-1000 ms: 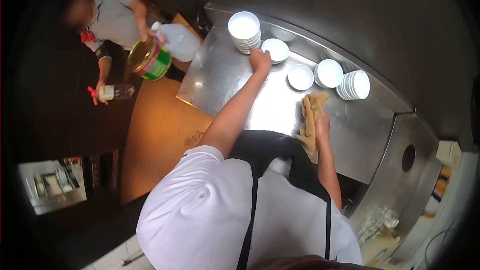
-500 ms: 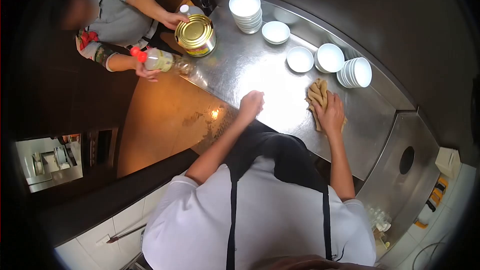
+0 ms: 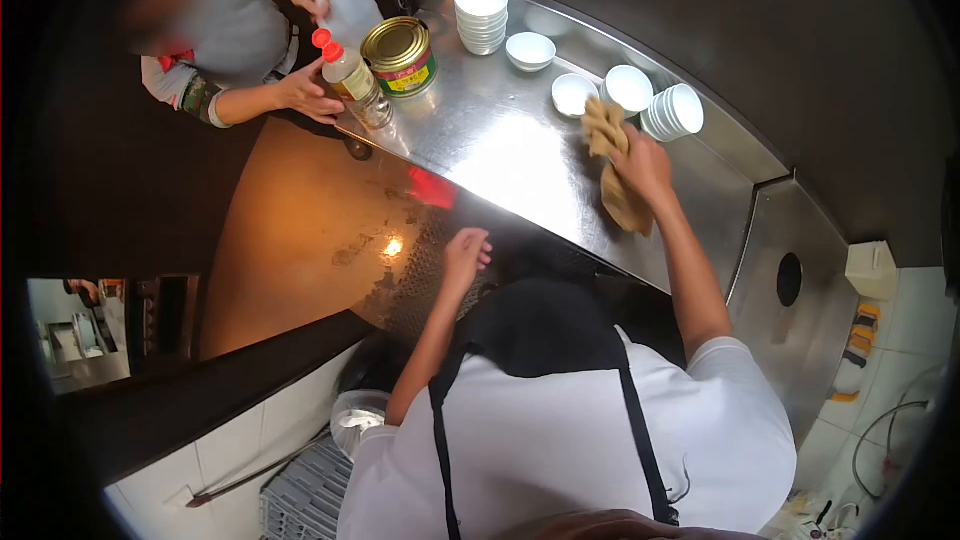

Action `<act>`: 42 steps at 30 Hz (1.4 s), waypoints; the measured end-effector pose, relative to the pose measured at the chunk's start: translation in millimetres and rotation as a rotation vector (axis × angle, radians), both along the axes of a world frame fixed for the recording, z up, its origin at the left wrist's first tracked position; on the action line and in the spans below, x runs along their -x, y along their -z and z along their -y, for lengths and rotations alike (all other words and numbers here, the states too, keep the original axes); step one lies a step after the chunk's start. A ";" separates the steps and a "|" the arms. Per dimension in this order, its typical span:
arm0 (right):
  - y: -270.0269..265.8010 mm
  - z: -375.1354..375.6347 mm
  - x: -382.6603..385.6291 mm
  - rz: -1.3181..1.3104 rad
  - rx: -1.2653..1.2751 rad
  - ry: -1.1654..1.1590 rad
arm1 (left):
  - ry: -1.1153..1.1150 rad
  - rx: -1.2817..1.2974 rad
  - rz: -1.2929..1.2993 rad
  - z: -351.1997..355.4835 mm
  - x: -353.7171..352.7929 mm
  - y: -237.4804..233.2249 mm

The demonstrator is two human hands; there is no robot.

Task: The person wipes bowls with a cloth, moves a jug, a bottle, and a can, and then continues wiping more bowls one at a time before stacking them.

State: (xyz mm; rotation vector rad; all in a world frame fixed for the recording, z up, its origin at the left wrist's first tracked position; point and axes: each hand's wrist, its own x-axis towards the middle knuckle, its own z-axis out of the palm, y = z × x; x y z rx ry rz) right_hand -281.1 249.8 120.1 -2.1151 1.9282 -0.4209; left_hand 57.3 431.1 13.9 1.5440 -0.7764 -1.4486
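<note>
My right hand [image 3: 645,166] grips a crumpled tan cloth [image 3: 625,202], lifted partly off the steel counter [image 3: 440,112]. The cloth's bunched top is close in front of a small white bowl [image 3: 573,96] and another white bowl [image 3: 628,89]. To their right, a stack of white bowls [image 3: 675,112] leans on its side. My left hand [image 3: 467,254] hangs just off the counter's front edge, empty, its fingers loosely curled and apart.
A taller bowl stack [image 3: 482,15] and a single bowl [image 3: 530,52] stand along the back. At the counter's left end, a co-worker handles a red-capped bottle [image 3: 353,85] and a white jug [image 3: 348,16] beside a large can [image 3: 399,58]. A steel surface with a hole [image 3: 789,280] adjoins on the right.
My right hand has raised the cloth toward the bowls. My left hand has drawn back off the counter, its fingers loosening. The co-worker's bottle now stands upright by the can.
</note>
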 end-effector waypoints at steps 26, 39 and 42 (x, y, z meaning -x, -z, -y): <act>33.7 57.7 -101.1 0.457 -0.269 -0.306 | 0.079 -0.094 -0.696 201.3 59.3 -30.3; -16.4 42.7 -45.7 1.612 -0.797 -0.248 | 0.401 0.474 0.064 219.1 89.7 -97.6; -44.3 24.4 -37.7 1.885 -0.520 -0.042 | 0.102 0.239 -0.563 213.9 96.7 -121.2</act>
